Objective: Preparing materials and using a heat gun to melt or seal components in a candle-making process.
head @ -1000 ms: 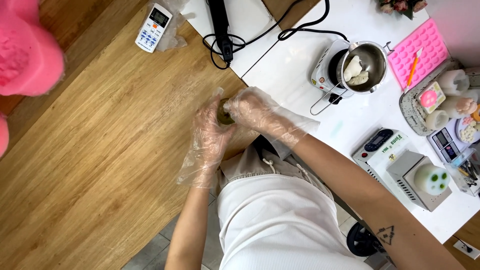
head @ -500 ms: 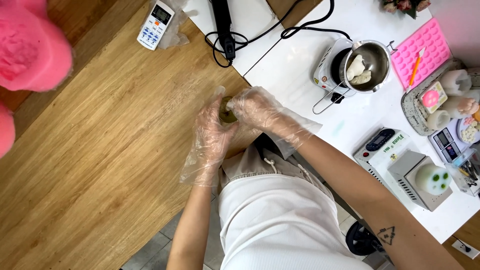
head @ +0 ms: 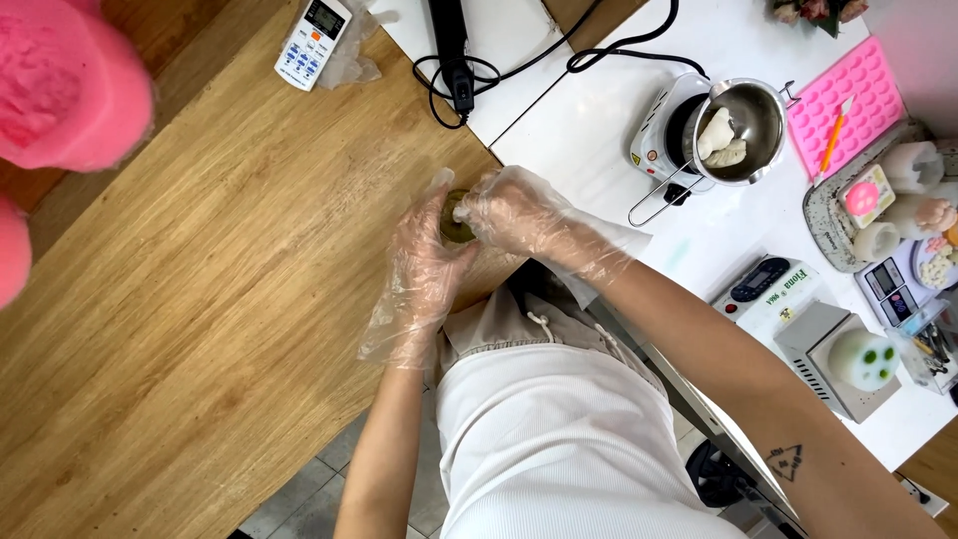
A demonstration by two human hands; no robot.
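Both my hands wear loose clear plastic gloves. My left hand [head: 424, 265] cups a small round olive-green object [head: 455, 222] from below and from the left. My right hand [head: 514, 212] closes over the same object from the right, fingertips on its top. The two hands meet above the edge of the wooden table [head: 200, 299], just in front of my body. Most of the green object is hidden between my fingers.
On the white table [head: 589, 130] stand a small electric hotplate with a steel pot [head: 743, 115] holding pale lumps, a pink silicone mould [head: 843, 100], two digital scales [head: 763, 284], a white candle with green dots [head: 863, 357] and a tray of candles [head: 878, 210]. A remote control [head: 312, 42] and black cable [head: 459, 60] lie further back.
Both hands stay closed around the green object with only small finger shifts. The view has drifted slightly.
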